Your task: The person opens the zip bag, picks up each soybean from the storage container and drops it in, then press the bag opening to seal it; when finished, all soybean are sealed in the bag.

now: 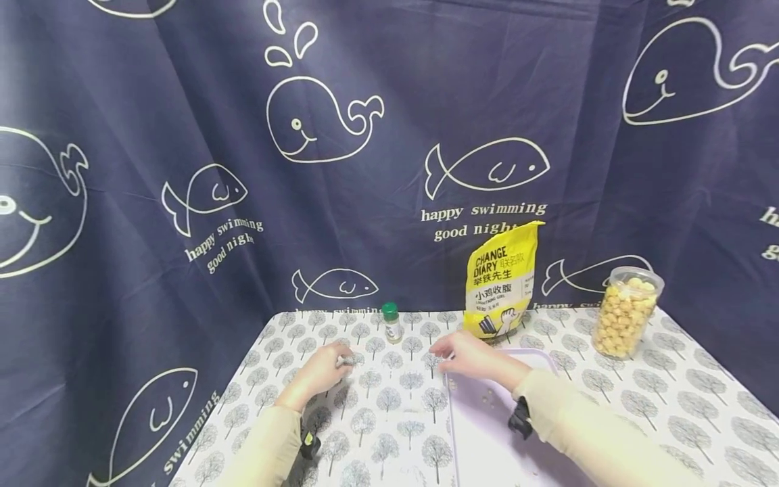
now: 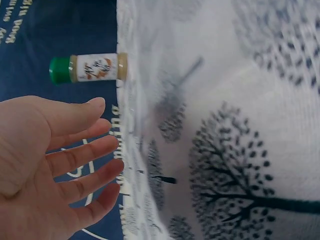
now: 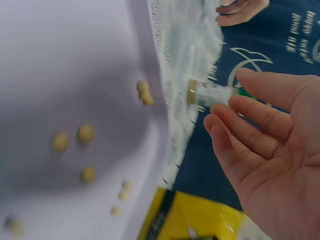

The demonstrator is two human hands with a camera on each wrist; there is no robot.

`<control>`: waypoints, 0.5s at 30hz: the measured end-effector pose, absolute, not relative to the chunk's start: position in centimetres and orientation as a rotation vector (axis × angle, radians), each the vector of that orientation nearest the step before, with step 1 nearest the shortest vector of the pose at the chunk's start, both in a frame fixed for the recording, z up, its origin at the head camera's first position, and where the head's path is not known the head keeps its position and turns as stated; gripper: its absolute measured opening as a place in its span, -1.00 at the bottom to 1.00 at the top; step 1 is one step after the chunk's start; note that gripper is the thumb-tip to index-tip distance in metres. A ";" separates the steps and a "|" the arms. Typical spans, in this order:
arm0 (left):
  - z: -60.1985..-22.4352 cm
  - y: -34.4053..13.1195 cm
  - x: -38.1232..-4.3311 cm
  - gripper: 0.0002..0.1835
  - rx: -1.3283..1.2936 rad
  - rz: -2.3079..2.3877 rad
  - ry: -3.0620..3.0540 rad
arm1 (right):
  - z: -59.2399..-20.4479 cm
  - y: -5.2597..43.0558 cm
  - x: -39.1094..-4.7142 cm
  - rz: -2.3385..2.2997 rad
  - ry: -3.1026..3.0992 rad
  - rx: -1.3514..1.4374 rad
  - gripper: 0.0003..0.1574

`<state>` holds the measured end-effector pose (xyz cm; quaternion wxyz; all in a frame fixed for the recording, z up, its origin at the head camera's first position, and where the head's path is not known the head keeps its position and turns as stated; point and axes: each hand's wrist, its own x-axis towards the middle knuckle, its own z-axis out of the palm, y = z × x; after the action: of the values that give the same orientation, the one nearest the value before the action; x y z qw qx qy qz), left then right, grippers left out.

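My left hand hovers over the left part of the table, fingers loosely bent and holding nothing. A small seasoning bottle with a green cap stands upright at the back, beyond both hands. In the left wrist view the bottle shows a printed label, apart from the fingertips. My right hand is above the far left corner of a pale purple tray, with nothing in its relaxed fingers. Several small round yellow pieces lie scattered in the tray. The bottle's cap is partly hidden behind my right fingers in the right wrist view.
A yellow snack bag stands behind the tray. To its right is a clear tub filled with yellow puffed balls. The table wears a white cloth with tree prints, and a dark blue curtain hangs behind it.
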<state>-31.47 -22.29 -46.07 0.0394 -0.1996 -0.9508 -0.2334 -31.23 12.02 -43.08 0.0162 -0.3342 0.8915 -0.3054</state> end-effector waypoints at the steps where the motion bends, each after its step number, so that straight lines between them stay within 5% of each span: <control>1: -46.3 -22.3 -31.7 -0.69 -0.616 -0.710 -2.922 | -43.4 11.4 -31.7 -0.946 2.767 -0.996 -0.54; 15: -48.2 -22.7 -32.7 -0.71 -0.622 -0.618 -2.915 | -47.3 6.8 -35.6 -0.731 2.901 -0.771 -0.74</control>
<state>-32.65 -22.68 -48.17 0.0486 -0.2042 -0.9565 -0.2027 -35.55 6.81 -47.34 0.0260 -0.2495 0.9387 -0.2366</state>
